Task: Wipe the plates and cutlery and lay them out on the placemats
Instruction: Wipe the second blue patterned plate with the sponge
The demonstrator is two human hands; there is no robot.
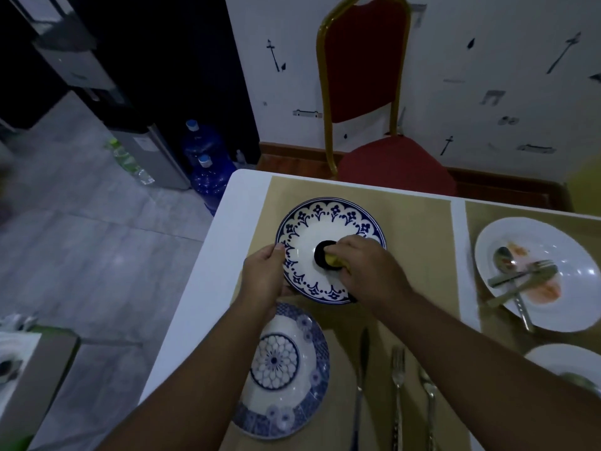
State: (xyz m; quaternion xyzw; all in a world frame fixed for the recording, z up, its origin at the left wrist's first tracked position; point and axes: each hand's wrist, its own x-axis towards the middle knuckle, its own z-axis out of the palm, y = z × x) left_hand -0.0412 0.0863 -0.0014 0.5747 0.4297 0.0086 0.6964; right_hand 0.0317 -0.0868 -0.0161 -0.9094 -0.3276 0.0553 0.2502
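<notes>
A white plate with a blue patterned rim [325, 222] is over the far tan placemat [406, 229]. My left hand [265, 275] grips its left rim. My right hand [367, 268] holds a yellow cloth [333, 259] and presses it near the plate's dark centre. On the near placemat lie a second blue-and-white plate [286, 369], a knife [361, 362], a fork [398, 379] and another piece of cutlery [429, 395].
A white plate [579, 288] with orange smears carries a spoon [504, 258] and forks on the right placemat. Another white plate [559, 356] shows at the right edge. A red chair [390, 157] stands behind the white table [201, 288]. Blue water bottles [208, 177] stand on the floor.
</notes>
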